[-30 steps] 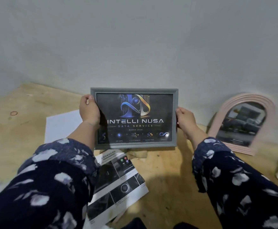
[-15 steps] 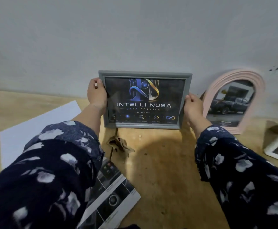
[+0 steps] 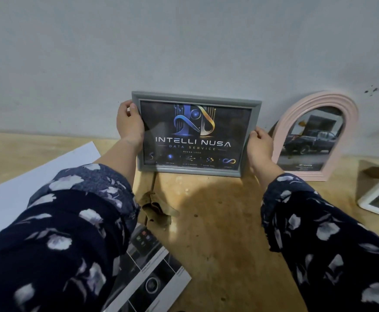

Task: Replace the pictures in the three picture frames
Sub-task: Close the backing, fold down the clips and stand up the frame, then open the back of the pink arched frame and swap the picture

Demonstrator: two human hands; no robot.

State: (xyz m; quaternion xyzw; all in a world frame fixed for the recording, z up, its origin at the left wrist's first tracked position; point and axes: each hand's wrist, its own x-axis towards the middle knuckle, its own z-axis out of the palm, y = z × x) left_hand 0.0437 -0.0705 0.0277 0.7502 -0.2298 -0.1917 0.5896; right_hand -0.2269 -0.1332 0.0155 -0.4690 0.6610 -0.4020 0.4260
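Note:
A grey picture frame [image 3: 196, 97] with a dark "Intelli Nusa" logo picture stands upright on the wooden table [image 3: 217, 233], close to the wall. My left hand [image 3: 129, 124] grips its left edge, thumb over the front. My right hand [image 3: 259, 146] holds its lower right edge. A pink arched frame [image 3: 350, 122] with a car picture leans on the wall just right of it. A white frame [image 3: 368, 197] lies at the far right edge, partly cut off.
A printed sheet with car-interior photos [image 3: 152, 284] lies near the front, partly under my left sleeve. A blank white sheet [image 3: 10, 197] lies on the left. A crumpled brown scrap [image 3: 157, 210] sits in front of the grey frame. A pale wall [image 3: 184, 41] backs the table.
Both hands carried the grey frame away from me and to the right, down to the table by the wall, next to the pink frame.

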